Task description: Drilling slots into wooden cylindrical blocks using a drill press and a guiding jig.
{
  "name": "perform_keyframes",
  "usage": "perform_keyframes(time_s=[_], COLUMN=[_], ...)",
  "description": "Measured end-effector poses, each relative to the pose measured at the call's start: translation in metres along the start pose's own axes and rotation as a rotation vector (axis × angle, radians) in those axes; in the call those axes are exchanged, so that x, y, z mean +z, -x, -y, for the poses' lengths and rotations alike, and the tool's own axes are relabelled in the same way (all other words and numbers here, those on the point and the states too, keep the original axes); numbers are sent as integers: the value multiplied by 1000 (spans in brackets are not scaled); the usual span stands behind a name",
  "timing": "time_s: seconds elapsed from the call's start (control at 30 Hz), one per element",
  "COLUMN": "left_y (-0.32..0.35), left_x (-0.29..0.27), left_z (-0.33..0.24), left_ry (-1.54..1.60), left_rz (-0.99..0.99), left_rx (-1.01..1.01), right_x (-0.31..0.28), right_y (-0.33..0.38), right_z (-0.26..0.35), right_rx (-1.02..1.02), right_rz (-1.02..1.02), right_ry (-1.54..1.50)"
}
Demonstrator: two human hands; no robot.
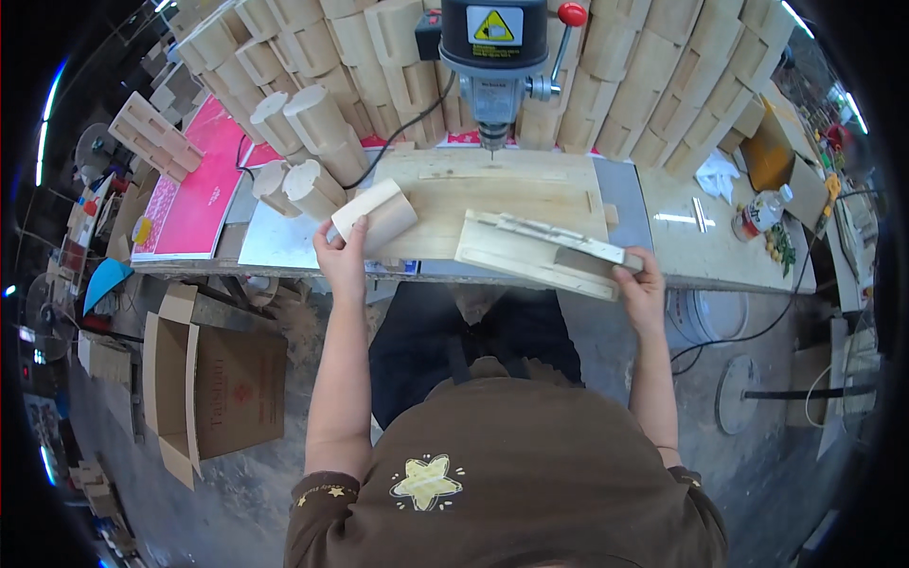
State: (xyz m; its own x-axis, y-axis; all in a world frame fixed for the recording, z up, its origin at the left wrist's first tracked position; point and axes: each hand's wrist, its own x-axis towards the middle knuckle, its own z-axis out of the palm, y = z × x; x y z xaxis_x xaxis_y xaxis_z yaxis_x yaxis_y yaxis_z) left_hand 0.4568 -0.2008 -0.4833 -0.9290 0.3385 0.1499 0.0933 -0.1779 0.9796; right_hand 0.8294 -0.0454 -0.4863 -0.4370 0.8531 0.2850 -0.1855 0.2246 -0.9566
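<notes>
My left hand (341,254) is closed round the near end of a short, pale wooden block (381,214) with rounded sides, tilted above the bench's front edge. At the right, my right hand (644,289) grips the end of a long wooden channel-shaped fixture (530,257), thumb on top. A lighter strip runs along the fixture's upper edge, and its far-left end reaches over the flat wooden board (440,194). Beyond both hands stands a drill press (494,90), its thin bit pointing down over that board.
Stacked wooden blocks (402,57) line the back of the bench. Several more blocks (312,189) stand beside my left hand. A plastic bottle (762,213) and white cloth (717,177) lie at the right. An opened cardboard box (237,383) sits on the floor, left.
</notes>
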Motion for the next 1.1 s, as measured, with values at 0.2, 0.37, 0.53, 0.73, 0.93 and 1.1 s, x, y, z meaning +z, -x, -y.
perform_keyframes(time_s=[0.2,0.37,0.53,0.73,0.93,1.1], left_y=[-4,-5,-17,-13,-3,2], left_x=[13,37,39,38,50,55], left_z=[-29,-26,-27,-31,-29,-29], left_ry=[12,-84,-67,-23,-83,-144], left_rz=[154,362,425,413,437,435], left_rx=[-61,-122,-304,-381,-379,-419], right_x=[-22,-7,-17,-21,-3,-7], right_y=[-9,-43,-66,-63,-67,-75], right_z=[17,3,-9,-15,-41,-40], right_rx=[50,40,180,172,258,204], right_rz=[-41,54,124,131,140,178], right_ry=[-110,13,-150,-95,-103,-192])
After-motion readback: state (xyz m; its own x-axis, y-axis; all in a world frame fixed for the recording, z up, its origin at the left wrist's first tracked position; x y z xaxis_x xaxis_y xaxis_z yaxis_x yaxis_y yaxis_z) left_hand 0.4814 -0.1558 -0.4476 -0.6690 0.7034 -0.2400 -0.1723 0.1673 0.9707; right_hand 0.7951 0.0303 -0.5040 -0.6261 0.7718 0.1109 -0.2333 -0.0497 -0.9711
